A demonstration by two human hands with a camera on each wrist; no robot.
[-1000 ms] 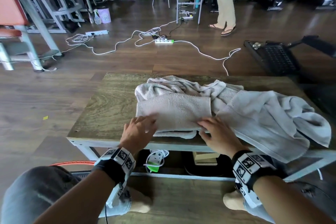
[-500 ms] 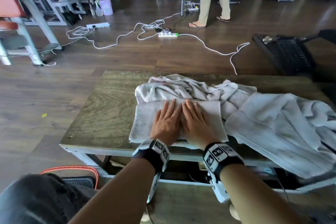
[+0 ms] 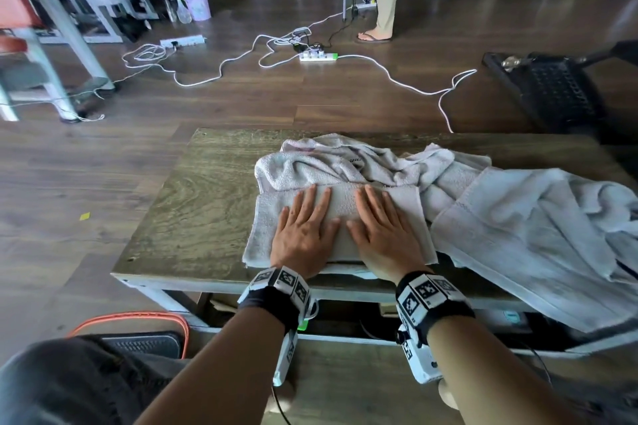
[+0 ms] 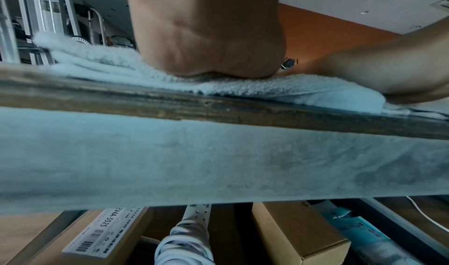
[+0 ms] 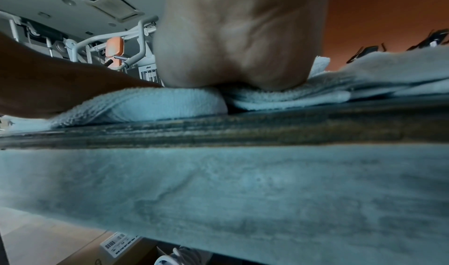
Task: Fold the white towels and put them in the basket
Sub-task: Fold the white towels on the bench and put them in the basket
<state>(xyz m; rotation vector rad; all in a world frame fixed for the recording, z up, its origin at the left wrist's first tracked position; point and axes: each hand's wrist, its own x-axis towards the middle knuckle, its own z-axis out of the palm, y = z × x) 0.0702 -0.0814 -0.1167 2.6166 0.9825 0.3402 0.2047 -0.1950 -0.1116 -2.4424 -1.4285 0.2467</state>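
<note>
Both hands are pressing flat on the folded white terry towel point(image 3: 340, 217) lying at the near edge of the worn wooden surface point(image 3: 207, 203). The left hand point(image 3: 303, 235) and right hand point(image 3: 383, 235) are lying side by side with fingers straight and spread, gripping nothing, palms down on the cloth. A second ago the hands were apart at the towel's near corners, half a second ago they were meeting at its middle, now they are sliding slightly apart again, so the fold looks finished and is being smoothed. Wrist views are showing the heel of each palm squashing the layered towel point(image 4: 126, 71) against the surface edge point(image 5: 218, 133). Just beyond the fingertips a crumpled white towel heap point(image 3: 345, 162) is lying, and right of the right hand a larger pale towel point(image 3: 535, 235) is draping over the surface's edge, both unfolded. Below the left forearm an orange-rimmed dark basket point(image 3: 138, 331) is sitting on the floor, partly hidden by the knee. Judging: this towel is likely ready to lift and drop into that basket, and at least two towels are waiting
</note>
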